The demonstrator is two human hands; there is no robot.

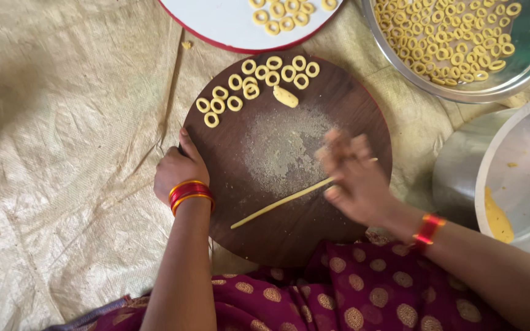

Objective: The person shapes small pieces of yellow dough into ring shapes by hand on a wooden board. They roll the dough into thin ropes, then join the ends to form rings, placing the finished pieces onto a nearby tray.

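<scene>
The right hand point(354, 175), blurred at centre right, lies flat with fingers spread on a thin dough rope point(280, 203) that crosses the round wooden board point(289, 236). The left hand point(179, 167) grips the board's left edge, fingers curled.

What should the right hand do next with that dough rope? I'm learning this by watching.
Probably keep rolling: the right hand lies blurred over one end of the thin dough rope on the round board, which the left hand steadies. Finished rings are shorter pieces.
</scene>
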